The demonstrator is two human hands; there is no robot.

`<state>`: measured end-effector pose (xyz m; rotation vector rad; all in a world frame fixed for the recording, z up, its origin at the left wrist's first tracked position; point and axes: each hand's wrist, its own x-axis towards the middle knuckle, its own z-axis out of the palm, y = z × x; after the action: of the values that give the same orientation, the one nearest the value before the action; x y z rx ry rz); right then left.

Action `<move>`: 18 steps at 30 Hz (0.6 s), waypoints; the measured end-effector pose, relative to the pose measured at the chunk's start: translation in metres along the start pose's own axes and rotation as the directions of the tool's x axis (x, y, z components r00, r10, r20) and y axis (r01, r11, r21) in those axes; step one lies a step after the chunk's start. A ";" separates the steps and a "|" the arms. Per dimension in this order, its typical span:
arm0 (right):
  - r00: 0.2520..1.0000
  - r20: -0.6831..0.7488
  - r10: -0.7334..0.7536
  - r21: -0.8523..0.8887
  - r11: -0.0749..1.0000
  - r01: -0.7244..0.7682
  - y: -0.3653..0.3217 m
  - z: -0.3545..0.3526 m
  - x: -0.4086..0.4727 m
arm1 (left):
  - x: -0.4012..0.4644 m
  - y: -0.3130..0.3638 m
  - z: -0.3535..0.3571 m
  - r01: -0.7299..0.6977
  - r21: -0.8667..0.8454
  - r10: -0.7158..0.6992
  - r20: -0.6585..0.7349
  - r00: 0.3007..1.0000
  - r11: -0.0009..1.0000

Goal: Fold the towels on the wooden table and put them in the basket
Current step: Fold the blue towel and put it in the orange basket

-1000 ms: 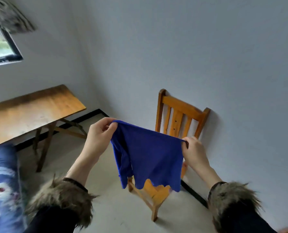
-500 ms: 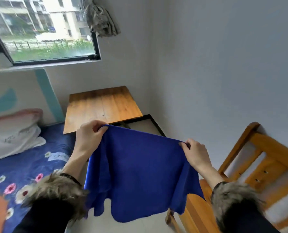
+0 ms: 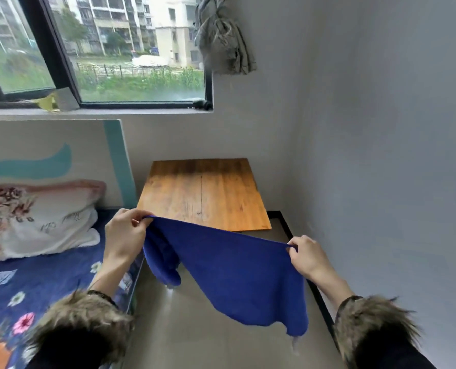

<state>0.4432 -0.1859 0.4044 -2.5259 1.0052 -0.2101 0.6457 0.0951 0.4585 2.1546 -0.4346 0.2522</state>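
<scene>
Fur cuffs (image 3: 83,323) nearest, both arms out. Left hand (image 3: 125,234) & right hand (image 3: 305,258) each pinch a top corner of the blue towel (image 3: 237,272), stretched between them in mid-air over the floor, just short of the wooden desk (image 3: 205,193). Vs 0.5 s ago: view swung left, chair gone, desk now dead ahead, towel tilted w/ left corner higher. Bed (image 3: 43,278) at left, window (image 3: 120,49) beyond.

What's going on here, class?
A person holds a blue towel up in the air, the left hand and right hand each pinching a top corner. It hangs spread, not yet folded, in front of the wooden table, beside a bed. No basket is in view.
</scene>
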 end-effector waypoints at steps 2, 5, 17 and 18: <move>0.999 -0.043 -0.017 0.014 1.000 0.017 -0.014 0.009 0.036 | 0.028 -0.015 0.011 0.014 0.016 -0.014 -0.013 1.000 1.000; 0.988 -0.153 -0.035 0.093 0.994 0.049 -0.044 0.019 0.092 | 0.081 -0.036 0.028 0.035 0.018 -0.035 -0.045 0.998 0.999; 0.935 -0.345 0.080 0.266 0.964 0.015 -0.136 0.021 0.313 | 0.316 -0.081 0.089 0.129 -0.063 -0.122 0.100 0.987 0.990; 0.937 -0.343 0.072 0.256 0.966 0.020 -0.140 0.021 0.331 | 0.332 -0.083 0.097 0.130 -0.067 -0.123 0.110 0.986 0.989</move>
<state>0.7774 -0.3136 0.4414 -2.2805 1.0617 -0.7554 0.9850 -0.0106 0.4517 2.1195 -0.3596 0.0499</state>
